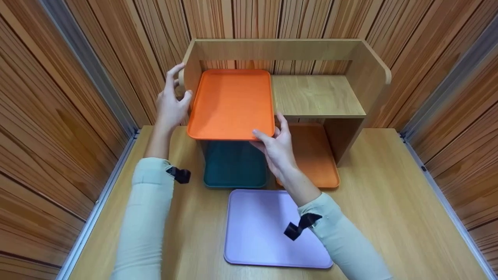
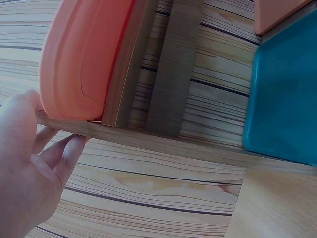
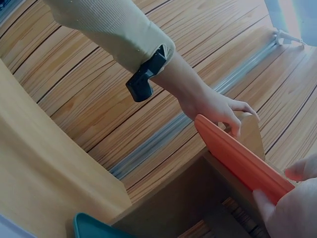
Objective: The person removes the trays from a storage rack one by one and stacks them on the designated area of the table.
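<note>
Both arms reach forward over the counter (image 1: 389, 186). The right hand (image 1: 277, 149) pinches the near edge of the orange tray (image 1: 231, 103) on the shelf (image 1: 317, 95). The left hand (image 1: 171, 103), fingers loosely spread, touches the shelf's left side panel just beside the tray.

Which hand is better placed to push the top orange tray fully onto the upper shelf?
Right. The right hand pinches the orange tray's overhanging front edge; the left hand rests at the shelf's side panel.

Flat orange tray (image 1: 231, 103) lies on the shelf's upper-left board, overhanging forward.
</note>
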Demonstrator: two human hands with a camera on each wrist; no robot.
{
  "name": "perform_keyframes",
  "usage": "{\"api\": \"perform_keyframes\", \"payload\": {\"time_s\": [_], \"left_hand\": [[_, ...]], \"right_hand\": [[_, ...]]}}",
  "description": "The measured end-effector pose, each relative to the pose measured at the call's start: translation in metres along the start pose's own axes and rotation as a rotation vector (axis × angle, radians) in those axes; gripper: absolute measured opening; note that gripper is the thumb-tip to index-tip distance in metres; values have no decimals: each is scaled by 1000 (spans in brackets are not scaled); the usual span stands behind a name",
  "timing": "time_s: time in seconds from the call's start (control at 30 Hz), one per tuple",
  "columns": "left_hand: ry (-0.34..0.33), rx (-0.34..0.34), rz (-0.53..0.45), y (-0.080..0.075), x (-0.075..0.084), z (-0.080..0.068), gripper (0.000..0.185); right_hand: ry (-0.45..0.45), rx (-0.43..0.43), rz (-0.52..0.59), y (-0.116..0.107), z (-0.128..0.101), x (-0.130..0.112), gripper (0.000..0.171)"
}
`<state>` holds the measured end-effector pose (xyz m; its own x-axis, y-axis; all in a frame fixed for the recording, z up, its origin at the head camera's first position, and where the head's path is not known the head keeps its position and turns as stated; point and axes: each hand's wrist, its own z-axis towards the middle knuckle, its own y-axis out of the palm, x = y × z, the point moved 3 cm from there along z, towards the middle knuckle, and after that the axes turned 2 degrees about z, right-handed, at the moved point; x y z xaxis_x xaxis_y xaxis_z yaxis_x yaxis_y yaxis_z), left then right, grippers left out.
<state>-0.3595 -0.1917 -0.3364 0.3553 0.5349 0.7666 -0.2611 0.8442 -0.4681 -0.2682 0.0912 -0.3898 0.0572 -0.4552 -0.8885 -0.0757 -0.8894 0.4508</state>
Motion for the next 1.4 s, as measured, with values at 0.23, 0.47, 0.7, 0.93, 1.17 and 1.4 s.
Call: {"api": "perform_keyframes", "payload": {"time_s": [0.23,0.47,0.7,0.93,1.17,1.4], "left_hand": [[-16,-10,-31,0,1,0,67],[-27,-9,-17,1,2,1,68],[-24,-5,8,0,2,1,67],[11,1,11,0,1,2,67],[10,-7,-5,0,-1,1,67],[8,-11,-14,0,-1,1,67]], "right_hand": [[-22,-12,11,2,0,2,96],[-26,-20,15,0,0,0,96],[-29,-31,32,-7,-5,-2,96],[-12,-33,47,-16,-6,-6,96],[1,-34,44,-27,-9,-11,96],[8,-42,16,-39,-13,-18,94]]}}
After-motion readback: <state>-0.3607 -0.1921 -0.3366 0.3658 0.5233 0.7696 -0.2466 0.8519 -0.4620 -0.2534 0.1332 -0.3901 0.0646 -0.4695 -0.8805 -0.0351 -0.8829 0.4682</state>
